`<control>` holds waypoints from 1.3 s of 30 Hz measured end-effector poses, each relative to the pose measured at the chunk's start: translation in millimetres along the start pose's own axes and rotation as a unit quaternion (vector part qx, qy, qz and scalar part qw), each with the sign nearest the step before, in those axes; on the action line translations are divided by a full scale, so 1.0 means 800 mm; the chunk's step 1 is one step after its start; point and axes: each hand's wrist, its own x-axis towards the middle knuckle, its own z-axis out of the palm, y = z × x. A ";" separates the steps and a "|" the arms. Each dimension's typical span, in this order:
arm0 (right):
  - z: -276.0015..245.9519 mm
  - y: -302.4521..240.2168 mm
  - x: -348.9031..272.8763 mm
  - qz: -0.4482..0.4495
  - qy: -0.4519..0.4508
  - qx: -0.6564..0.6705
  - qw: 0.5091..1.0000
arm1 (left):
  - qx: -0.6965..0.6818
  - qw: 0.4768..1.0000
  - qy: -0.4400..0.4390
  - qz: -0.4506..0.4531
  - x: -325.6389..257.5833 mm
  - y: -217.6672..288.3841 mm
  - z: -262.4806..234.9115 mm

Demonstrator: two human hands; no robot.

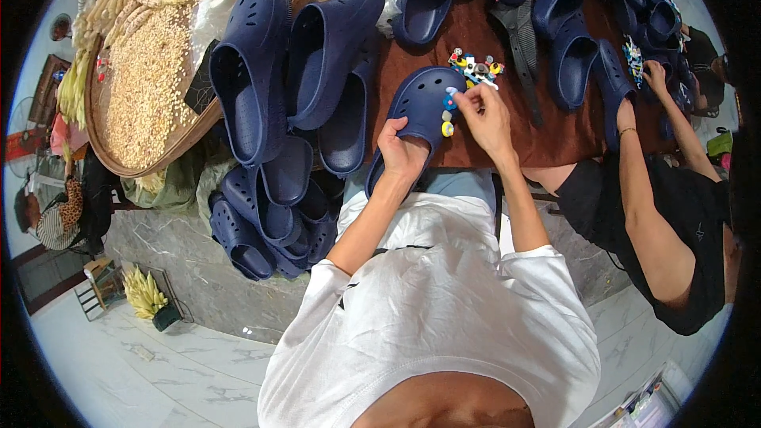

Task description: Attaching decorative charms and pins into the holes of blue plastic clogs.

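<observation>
L hand gripping navy clog, R fingers on charm

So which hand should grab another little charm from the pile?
Probably the right hand. It sits at the top of the navy clog, just below the pile of colourful charms. The left hand is lower down, gripping the clog to steady it.

One navy clog in hand at center frame, three coloured charms on it. One heap of loose charms just above. Two big navy clogs upper left, one round woven tray of grain far left. Other clogs piled, too many to count.
</observation>
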 end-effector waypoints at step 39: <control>0.013 -0.031 -0.018 0.091 -0.068 -0.057 0.992 | 0.101 0.994 0.034 -0.009 0.007 -0.002 -0.017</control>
